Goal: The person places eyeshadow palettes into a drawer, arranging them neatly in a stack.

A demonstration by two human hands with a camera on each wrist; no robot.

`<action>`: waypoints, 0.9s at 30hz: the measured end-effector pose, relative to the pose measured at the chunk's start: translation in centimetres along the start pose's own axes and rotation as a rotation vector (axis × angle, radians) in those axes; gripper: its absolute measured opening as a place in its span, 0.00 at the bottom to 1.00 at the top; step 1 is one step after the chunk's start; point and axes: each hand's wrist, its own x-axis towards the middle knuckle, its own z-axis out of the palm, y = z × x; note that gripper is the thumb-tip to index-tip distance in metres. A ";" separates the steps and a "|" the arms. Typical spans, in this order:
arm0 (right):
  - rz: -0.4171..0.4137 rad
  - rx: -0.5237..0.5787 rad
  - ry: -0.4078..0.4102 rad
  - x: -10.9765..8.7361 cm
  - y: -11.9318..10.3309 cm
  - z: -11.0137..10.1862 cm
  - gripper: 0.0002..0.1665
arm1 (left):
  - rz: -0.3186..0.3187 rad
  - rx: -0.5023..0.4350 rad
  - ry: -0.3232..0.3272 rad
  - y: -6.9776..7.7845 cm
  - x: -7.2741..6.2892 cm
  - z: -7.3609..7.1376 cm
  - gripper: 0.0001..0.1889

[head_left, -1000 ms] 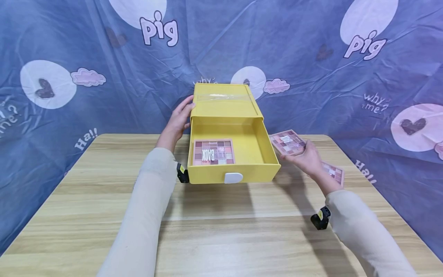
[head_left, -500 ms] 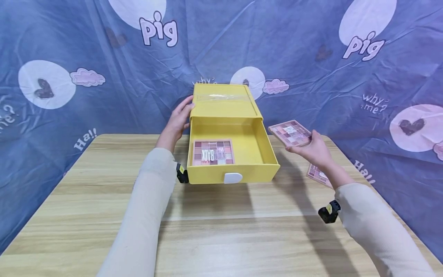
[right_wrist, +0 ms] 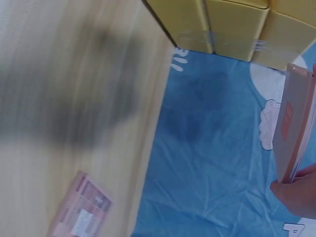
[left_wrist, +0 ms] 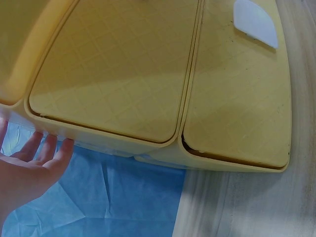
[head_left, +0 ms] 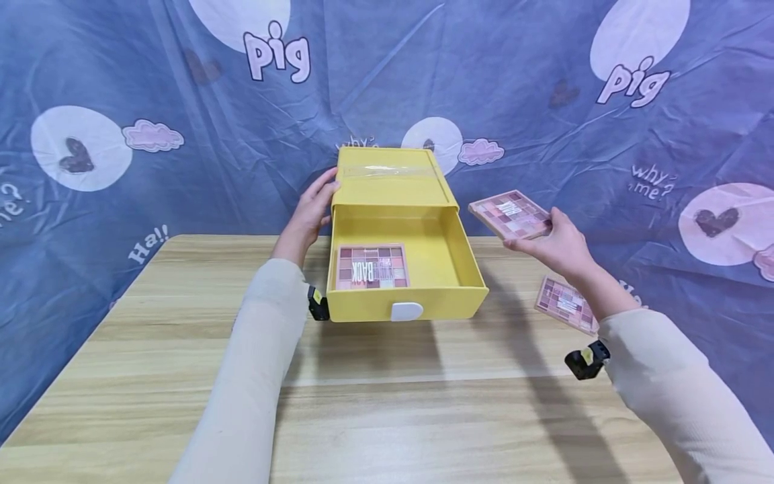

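Note:
My left hand (head_left: 310, 214) rests against the left side of a yellow drawer unit (head_left: 393, 188), its fingertips touching the side wall in the left wrist view. The top drawer (head_left: 357, 306) is pulled out, with a white tab on its front. Inside, at front left, lies a pink eyeshadow palette (head_left: 371, 266) with a clear patterned lid. Right of the unit, my right hand (head_left: 561, 247) pinches a second eyeshadow palette (head_left: 512, 214) by its near right edge, raised above the table and tilted. In the right wrist view this palette (right_wrist: 291, 123) appears nearly edge-on.
A third eyeshadow palette (head_left: 564, 302) lies on the wooden table (head_left: 387, 417), below my right forearm. Closed yellow drawer fronts (left_wrist: 113, 74) of lower tiers show in the left wrist view. A blue printed cloth (head_left: 211, 134) hangs behind the table.
My right hand has moved up and to the right with its palette, uncovering more of the palette on the table. My left hand and the drawer stay in place.

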 end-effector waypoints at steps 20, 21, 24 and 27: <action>-0.100 0.007 0.017 0.0 -3.8 -2.3 0.63 | 0.000 0.000 0.013 0.1 0.1 0.0 0.24; -0.104 0.008 0.015 -0.1 -4.0 -2.3 0.63 | -0.001 0.000 0.015 0.1 0.1 0.0 0.24; -0.115 0.019 0.001 -0.3 -4.5 -2.4 0.63 | -0.004 -0.003 0.013 0.0 0.1 0.0 0.24; -0.131 0.023 -0.003 -0.5 -5.2 -2.4 0.62 | -0.004 -0.006 0.010 0.0 0.0 0.0 0.24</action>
